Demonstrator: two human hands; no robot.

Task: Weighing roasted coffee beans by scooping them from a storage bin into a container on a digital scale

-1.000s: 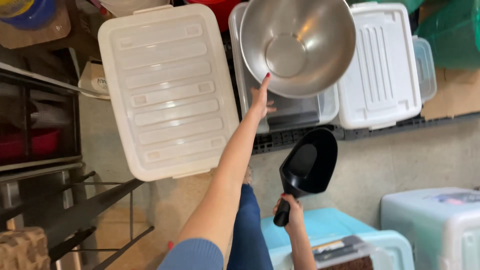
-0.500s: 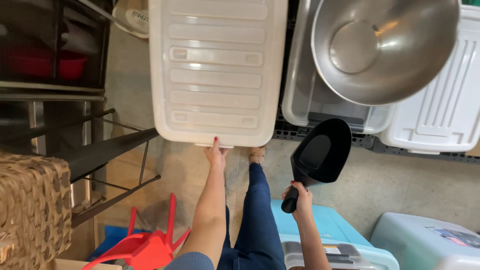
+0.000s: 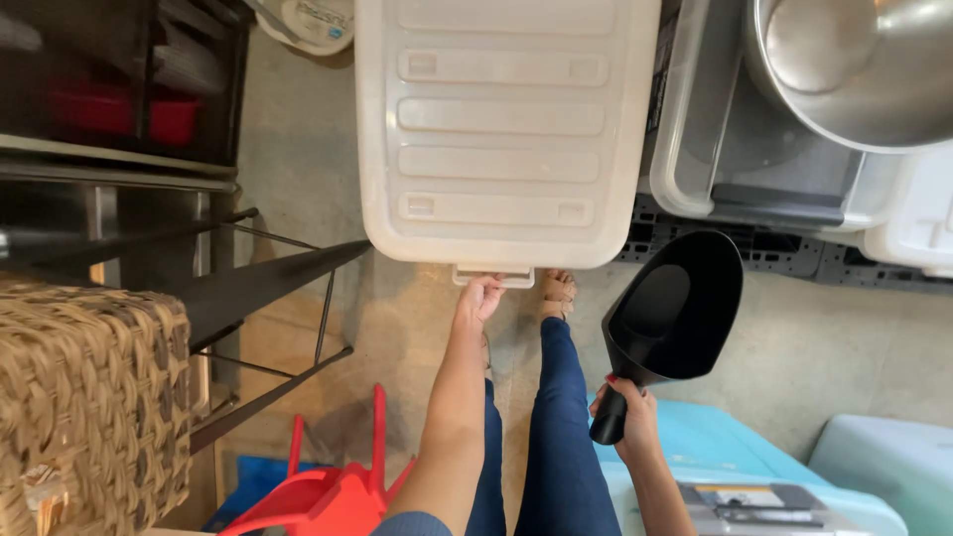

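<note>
— At twelve o'clock from the person's feet, what sits on the floor?

— A large cream plastic storage bin with a ribbed lid (image 3: 501, 129). Its small front latch tab (image 3: 493, 277) is at the six o'clock edge, and the left hand (image 3: 479, 298) has its fingers curled onto that tab.

— And the right hand (image 3: 627, 409)?

— Clamped around the handle of a big black plastic scoop (image 3: 673, 313), held at about four o'clock from the latch, mouth tilted up towards one o'clock.

— Any labels or packages?

— A white rectangular label with an orange patch (image 3: 759, 494) lies on a pale turquoise lidded box (image 3: 730, 452) at five o'clock. A white printed bag (image 3: 313, 22) sits at eleven o'clock of the bin; I can't make out more.

— What crowds the space?

— At two o'clock a clear open tub (image 3: 730, 164) holds a round steel bowl (image 3: 854, 65), resting on a black grid pallet (image 3: 824, 263). A woven wicker basket (image 3: 89, 397) is at eight o'clock, a red plastic frame (image 3: 333, 486) at seven, and a dark metal rack (image 3: 129, 129) with slanting bars at ten.
</note>
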